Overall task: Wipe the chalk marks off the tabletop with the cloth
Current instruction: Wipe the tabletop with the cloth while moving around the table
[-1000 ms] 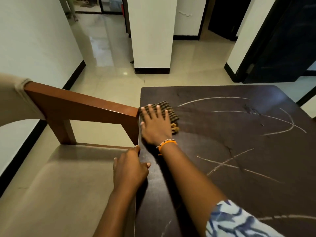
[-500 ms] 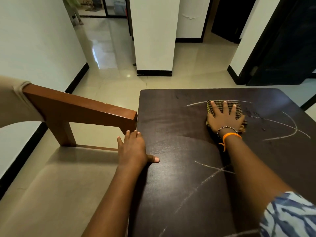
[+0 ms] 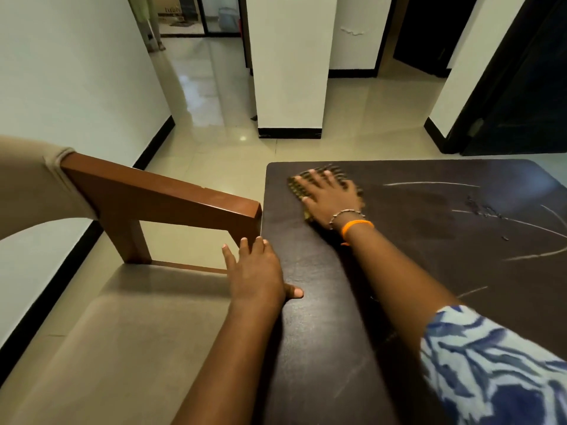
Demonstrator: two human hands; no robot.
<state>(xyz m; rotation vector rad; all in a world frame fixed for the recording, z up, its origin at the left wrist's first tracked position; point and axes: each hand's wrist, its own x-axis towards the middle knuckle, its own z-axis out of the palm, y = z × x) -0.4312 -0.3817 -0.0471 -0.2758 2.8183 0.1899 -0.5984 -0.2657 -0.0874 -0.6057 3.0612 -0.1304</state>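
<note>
The dark brown tabletop (image 3: 306, 348) fills the right half of the head view. A checked brown-and-yellow cloth (image 3: 296, 187) lies near the table's far left corner, and my right hand (image 3: 329, 199) presses flat on it with fingers spread, hiding most of it. White chalk marks (image 3: 429, 183) curve across the far right of the table, with more chalk lines (image 3: 537, 255) near the right edge. My left hand (image 3: 256, 273) rests on the table's left edge, thumb on top and fingers over the side, holding nothing.
A chair with a brown wooden armrest (image 3: 159, 194) and a beige seat (image 3: 101, 342) stands tight against the table's left side. Beyond are a shiny tiled floor (image 3: 352, 124), a white pillar (image 3: 290, 72) and a dark door (image 3: 521, 87) at the right.
My right hand has slid the cloth leftward from the middle of the far edge to the far left corner. The left hand stays at the table's left edge.
</note>
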